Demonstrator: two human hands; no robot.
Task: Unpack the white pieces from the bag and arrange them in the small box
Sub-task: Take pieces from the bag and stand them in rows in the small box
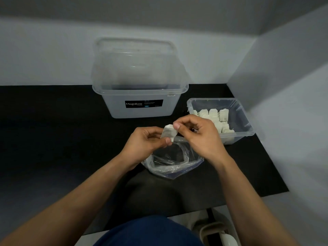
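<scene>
A white piece in a small clear wrapper (168,133) is held above the table's middle. My left hand (147,142) pinches its lower left edge between thumb and fingers. My right hand (198,135) pinches its upper right corner. Just below the hands lies a crumpled clear plastic bag (173,162), open and looking empty. To the right stands the small clear box (246,125), with several white pieces (215,115) lined up inside along its left and back part.
A large clear storage tub labelled Megabox (140,96) stands at the back centre on the black table mat (62,139). White walls close in behind and on the right. The table's front edge runs near my lap.
</scene>
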